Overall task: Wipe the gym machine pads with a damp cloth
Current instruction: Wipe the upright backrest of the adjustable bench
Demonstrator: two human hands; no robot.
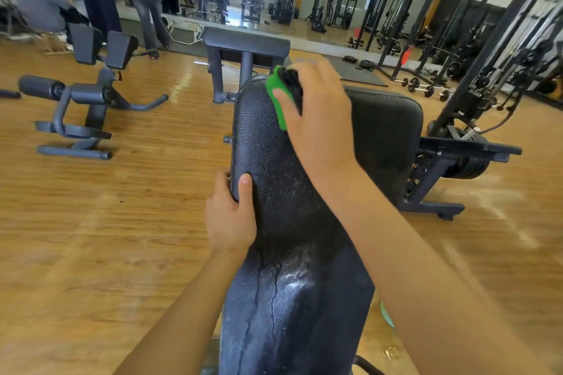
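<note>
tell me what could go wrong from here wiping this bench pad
1. Wet streaks run down the lower pad; they may drip onto the wooden floor and leave a slippery patch.
2. The right hand presses the green cloth at the pad's far rounded end, so a hard stroke could slide off.
3. The left hand grips the pad's edge near the wet area and might lose hold.

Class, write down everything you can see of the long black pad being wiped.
The long black pad has pebbled, leather-like upholstery and stretches away from the camera. Wet streaks shine at its near end. The left hand grips its left edge, thumb on top; the right hand presses a green cloth on its far end.
</note>
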